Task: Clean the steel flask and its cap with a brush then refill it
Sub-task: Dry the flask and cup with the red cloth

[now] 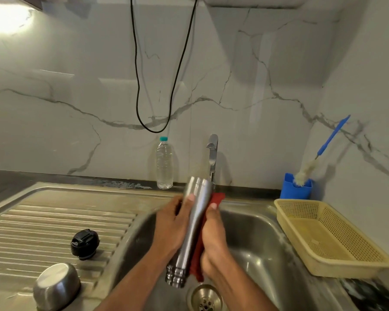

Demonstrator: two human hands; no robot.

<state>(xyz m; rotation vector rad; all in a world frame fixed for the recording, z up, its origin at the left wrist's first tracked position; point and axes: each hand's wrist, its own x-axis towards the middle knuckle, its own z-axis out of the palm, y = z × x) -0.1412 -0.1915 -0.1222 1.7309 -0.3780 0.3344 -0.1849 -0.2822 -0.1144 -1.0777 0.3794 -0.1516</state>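
Head view: the steel flask (194, 223) is being held over the sink basin (256, 239), tilted with its threaded mouth pointing down toward the drain (204, 299) and its base up near the tap (212, 153). The left hand (172, 225) is gripping the flask body, fingers curled round it. The right hand (213, 241) is clasping a red cloth (217, 198) against the flask's far side; most of the cloth is lying hidden behind the flask and palm. The flask is showing no readable brand or lettering, and motion blur is softening its upper end.

The black cap (85, 244) is resting apart on the ribbed drainboard (43, 225), with an upturned steel bowl (56, 286) near it; any marking on the cap is too small to read. A clear water bottle (164, 163) with a teal lid is standing against the marble wall, its label not legible. The blue-handled bottle brush (323, 149) is leaning in a blue holder (295, 189) beside a yellow plastic basket (328, 239). A black cable (144, 86) is hanging in a loop, its ends cut off by the top edge. A dark object at the lower right corner is hard to make out.
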